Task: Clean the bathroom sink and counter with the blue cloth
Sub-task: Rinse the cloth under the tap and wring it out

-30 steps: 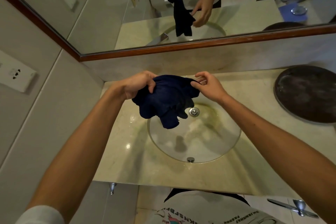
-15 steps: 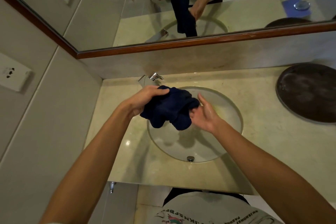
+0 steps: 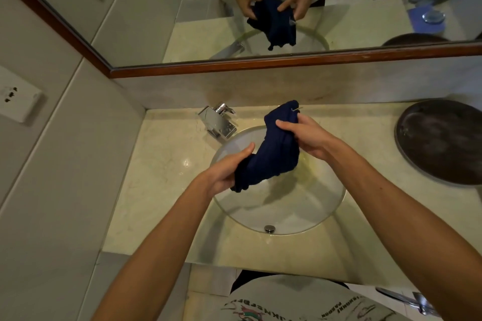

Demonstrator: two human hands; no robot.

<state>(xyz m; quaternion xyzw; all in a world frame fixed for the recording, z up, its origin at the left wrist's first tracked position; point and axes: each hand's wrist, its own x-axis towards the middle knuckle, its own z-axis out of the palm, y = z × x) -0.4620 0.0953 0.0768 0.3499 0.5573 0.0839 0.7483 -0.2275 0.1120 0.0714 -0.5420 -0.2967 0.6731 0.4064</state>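
Observation:
The dark blue cloth [image 3: 273, 148] is bunched into a long roll and held in the air over the round sink basin [image 3: 307, 206]. My left hand [image 3: 229, 169] grips its lower end, above the basin's left side. My right hand [image 3: 305, 135] grips its upper end, nearer the back wall. The cloth hides the middle of the basin, drain included. The pale marble counter [image 3: 161, 169] surrounds the sink.
A chrome tap [image 3: 217, 121] stands at the basin's back left. A dark round tray [image 3: 443, 138] lies on the counter's right. A wood-framed mirror [image 3: 287, 62] runs above the backsplash. A wall socket [image 3: 15, 98] sits at the left. The overflow hole [image 3: 269, 228] marks the basin's near rim.
The cloth went from a bunched lump between both hands to a stretched roll. My right hand rose toward the back wall with one end; my left hand dropped lower and nearer me.

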